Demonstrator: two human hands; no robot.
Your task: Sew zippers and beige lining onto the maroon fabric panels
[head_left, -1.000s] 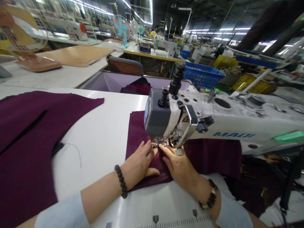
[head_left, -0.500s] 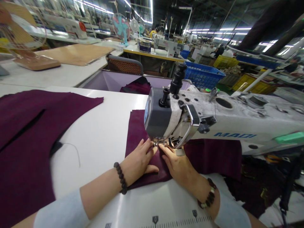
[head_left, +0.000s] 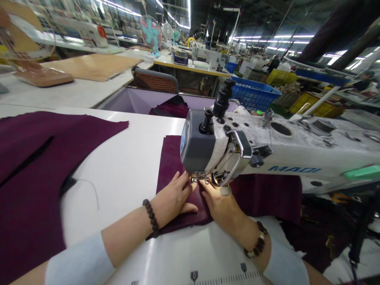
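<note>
A folded piece of dark purple fabric (head_left: pixel 170 158) lies under the head of a white and grey sewing machine (head_left: pixel 198 138). My left hand (head_left: pixel 175 196) rests on it with fingers stretched toward the presser foot (head_left: pixel 194 179) and the thumb apart. On the other side of the foot, my right hand (head_left: pixel 222 204) lies on the same fabric, fingers extended, their tips partly hidden beneath the machine head. Both hands press flat and grip nothing. More of the purple fabric shows to the right, below the machine arm.
A larger purple fabric piece (head_left: pixel 29 166) covers the table's left side, with a loose thread (head_left: pixel 92 186) beside it. Behind the table is a lilac-lined bin (head_left: pixel 130 101) with purple cloth inside. A blue basket (head_left: pixel 255 95) stands farther back. A ruler scale (head_left: pixel 219 280) marks the front edge.
The fabric and both hands hold nearly the same place at the presser foot. The whole view has shifted very slightly.
</note>
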